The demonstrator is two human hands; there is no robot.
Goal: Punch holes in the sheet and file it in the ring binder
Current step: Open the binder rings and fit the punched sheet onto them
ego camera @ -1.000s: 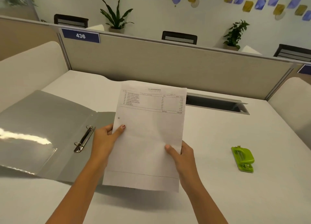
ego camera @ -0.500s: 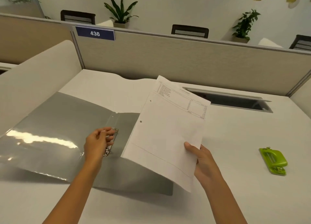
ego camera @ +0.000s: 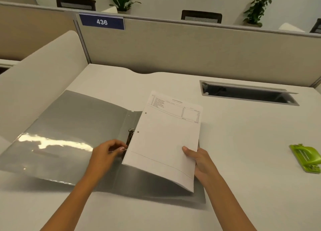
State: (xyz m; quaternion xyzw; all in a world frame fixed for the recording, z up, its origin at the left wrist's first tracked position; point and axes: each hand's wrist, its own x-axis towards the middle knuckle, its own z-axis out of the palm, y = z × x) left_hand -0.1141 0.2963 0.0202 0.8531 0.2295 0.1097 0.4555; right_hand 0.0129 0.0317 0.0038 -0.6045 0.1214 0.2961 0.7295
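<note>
A white printed sheet [ego camera: 165,140] with two punched holes along its left edge hovers over the right half of an open grey ring binder [ego camera: 69,131]. My right hand [ego camera: 199,159] grips the sheet at its right edge, thumb on top. My left hand [ego camera: 106,154] rests on the binder's spine with its fingertips pinched at the near end of the metal ring mechanism [ego camera: 130,137]. The sheet's left edge lies just right of the rings. A green hole punch [ego camera: 307,157] sits on the desk far to the right.
The white desk [ego camera: 243,178] is bounded by a beige partition [ego camera: 191,48] with a "436" sign [ego camera: 102,21]. A cable slot with a raised lid [ego camera: 248,93] opens at the back right. A curved white divider [ego camera: 43,66] stands at the left.
My left hand let go of the sheet and moved to the binder's rings. My right hand alone carried the sheet left and lowered it over the binder's right half.
</note>
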